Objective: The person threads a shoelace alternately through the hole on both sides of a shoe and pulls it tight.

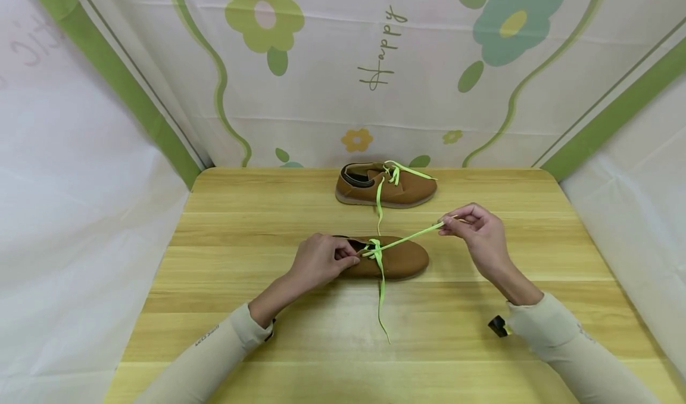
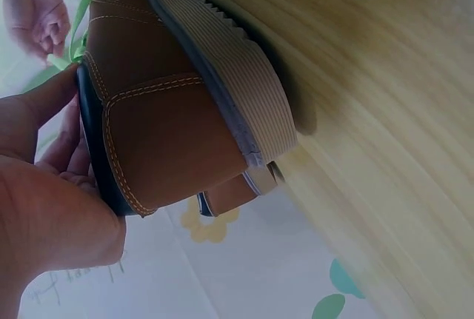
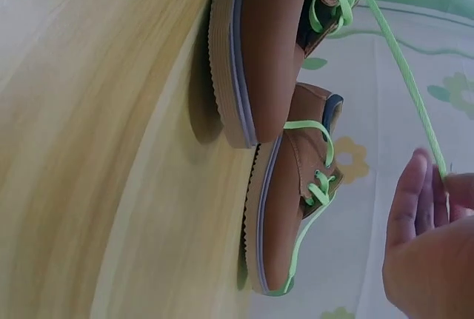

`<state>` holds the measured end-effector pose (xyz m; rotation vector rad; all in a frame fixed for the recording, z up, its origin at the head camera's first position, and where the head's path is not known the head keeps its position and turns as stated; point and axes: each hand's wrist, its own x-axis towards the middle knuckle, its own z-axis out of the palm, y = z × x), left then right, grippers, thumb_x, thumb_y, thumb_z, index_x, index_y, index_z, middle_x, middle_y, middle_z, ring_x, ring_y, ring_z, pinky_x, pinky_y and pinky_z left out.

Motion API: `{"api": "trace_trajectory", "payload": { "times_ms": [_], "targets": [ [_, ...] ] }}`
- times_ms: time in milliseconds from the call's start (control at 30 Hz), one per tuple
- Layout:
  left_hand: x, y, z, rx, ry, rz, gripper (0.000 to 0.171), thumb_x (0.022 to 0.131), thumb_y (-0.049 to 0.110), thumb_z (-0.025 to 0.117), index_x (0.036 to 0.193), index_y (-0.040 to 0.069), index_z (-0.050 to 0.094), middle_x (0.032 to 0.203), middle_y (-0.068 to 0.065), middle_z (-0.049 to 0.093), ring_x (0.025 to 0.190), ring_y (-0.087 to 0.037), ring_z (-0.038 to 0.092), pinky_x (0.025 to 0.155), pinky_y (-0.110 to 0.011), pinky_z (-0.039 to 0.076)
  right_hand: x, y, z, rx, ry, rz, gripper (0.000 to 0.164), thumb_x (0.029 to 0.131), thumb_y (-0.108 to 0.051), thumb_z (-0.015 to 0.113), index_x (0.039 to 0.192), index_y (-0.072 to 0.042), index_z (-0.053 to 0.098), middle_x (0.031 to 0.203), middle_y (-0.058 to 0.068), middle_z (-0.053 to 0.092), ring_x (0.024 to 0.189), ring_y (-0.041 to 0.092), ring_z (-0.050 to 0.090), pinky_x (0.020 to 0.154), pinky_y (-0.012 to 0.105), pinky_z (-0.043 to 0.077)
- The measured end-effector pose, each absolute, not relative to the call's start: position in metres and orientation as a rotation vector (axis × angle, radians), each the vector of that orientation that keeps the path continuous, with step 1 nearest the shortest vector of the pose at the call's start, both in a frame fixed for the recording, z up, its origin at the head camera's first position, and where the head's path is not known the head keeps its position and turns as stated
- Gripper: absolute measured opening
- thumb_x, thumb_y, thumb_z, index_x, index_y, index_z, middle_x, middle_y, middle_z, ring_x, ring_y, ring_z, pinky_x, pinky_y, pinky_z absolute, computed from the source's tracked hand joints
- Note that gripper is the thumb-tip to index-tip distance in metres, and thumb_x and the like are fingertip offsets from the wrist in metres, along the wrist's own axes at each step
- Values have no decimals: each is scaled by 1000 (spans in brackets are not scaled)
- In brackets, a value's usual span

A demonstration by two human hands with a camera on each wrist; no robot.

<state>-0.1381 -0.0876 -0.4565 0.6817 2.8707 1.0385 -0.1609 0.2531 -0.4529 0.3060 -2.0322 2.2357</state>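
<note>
A brown shoe (image 1: 404, 261) with a pale ridged sole lies on the table, toe to the right. My left hand (image 1: 320, 260) grips its upper edge near the lace holes, thumb outside and fingers inside the opening, as the left wrist view shows. My right hand (image 1: 479, 237) pinches one end of a neon green shoelace (image 1: 409, 237) and holds it taut, up and to the right of the shoe. The lace's other end (image 1: 382, 308) trails over the near side onto the table. In the right wrist view the lace (image 3: 404, 67) runs straight from the top eyelets to my fingertips.
Behind stands a second brown shoe (image 1: 412, 190), toe also right, its green laces loose, one end hanging toward the nearer shoe. The wooden table (image 1: 241, 207) meets a flower-printed curtain (image 1: 316, 106) at its back edge. A small black object (image 1: 498, 326) shows at my right cuff.
</note>
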Motion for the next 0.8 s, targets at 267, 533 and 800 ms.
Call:
{"api": "trace_trajectory", "payload": {
  "times_ms": [267, 533, 800],
  "targets": [
    [-137, -88, -456, 710, 2869, 1048, 6, 90, 23, 87, 87, 19, 83, 76, 10, 75, 67, -1, 65, 61, -24, 51, -153, 244, -451, 504, -2258, 2139, 11, 99, 7, 69, 105, 15, 63, 96, 14, 78, 75, 22, 77, 73, 36, 63],
    [-137, -89, -453, 737, 2843, 1076, 6, 90, 21, 87, 88, 17, 83, 77, 8, 75, 67, 0, 65, 62, -22, 52, -142, 222, -458, 791, -2400, 2051, 9, 93, 12, 73, 101, 10, 69, 93, 25, 77, 74, 28, 78, 66, 43, 63],
    [-139, -90, -453, 762, 2795, 1114, 5, 88, 16, 88, 90, 15, 84, 79, 6, 77, 70, -2, 68, 64, -20, 53, -132, 198, -466, 907, -2528, 1978, 9, 92, 5, 78, 99, -1, 75, 90, 15, 79, 77, 33, 78, 66, 44, 63]
  ]
}}
